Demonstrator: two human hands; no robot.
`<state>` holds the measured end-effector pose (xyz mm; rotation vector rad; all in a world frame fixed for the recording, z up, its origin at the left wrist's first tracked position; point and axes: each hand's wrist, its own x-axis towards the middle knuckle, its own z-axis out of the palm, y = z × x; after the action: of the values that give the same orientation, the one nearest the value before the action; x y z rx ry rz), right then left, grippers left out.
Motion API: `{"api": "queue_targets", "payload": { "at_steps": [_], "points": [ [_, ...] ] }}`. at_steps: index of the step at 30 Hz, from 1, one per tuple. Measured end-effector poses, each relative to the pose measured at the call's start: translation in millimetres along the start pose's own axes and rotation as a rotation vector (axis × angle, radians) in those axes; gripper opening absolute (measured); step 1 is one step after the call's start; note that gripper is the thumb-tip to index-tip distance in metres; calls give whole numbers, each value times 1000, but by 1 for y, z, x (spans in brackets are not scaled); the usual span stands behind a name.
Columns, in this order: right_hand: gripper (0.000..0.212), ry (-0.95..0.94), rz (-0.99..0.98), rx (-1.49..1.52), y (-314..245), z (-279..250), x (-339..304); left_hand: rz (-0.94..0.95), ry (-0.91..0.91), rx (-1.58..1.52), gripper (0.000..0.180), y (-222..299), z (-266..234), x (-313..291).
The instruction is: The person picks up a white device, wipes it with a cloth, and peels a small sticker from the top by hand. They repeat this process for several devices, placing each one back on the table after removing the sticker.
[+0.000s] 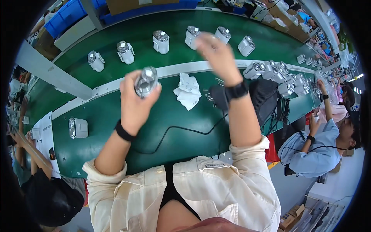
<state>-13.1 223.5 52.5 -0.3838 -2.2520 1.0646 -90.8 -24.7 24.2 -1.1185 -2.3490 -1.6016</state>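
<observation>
Nearest the person, a black cable (181, 129) snakes over the green table (116, 116) just beyond the cream sleeves. Above it the left hand (133, 102) is closed around a small white-and-silver device (146, 82), held up off the table with its shiny round end facing the camera. The right hand (216, 52) is raised further out and is blurred; its fingers look loosely spread with nothing in them, though I cannot be sure. Between the two hands a crumpled white cloth (188, 91) lies on the table, and just beside the right wrist sits a black box (262, 98) with cables. To the left, one more device (78, 128) lies on its side near a white paper sheet (45, 135). Beyond the white rail (170, 71), a row of like devices (161, 41) stands spaced along the green belt (147, 27). Blue bins (65, 15) are farthest off.
</observation>
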Motion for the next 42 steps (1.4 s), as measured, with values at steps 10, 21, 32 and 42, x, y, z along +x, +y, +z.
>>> {"api": "queue_targets", "payload": {
  "at_steps": [10, 21, 32, 42],
  "points": [
    [70, 301, 421, -422, 176, -56, 105, -27, 280, 367, 58, -50, 48, 92],
    [47, 296, 300, -377, 61, -88, 106, -73, 141, 617, 82, -65, 61, 92],
    [64, -878, -185, 365, -49, 31, 58, -48, -252, -485, 72, -25, -8, 32],
    [102, -270, 234, -901, 84, 10, 127, -366, 152, 244, 57, -64, -117, -80]
  ]
}}
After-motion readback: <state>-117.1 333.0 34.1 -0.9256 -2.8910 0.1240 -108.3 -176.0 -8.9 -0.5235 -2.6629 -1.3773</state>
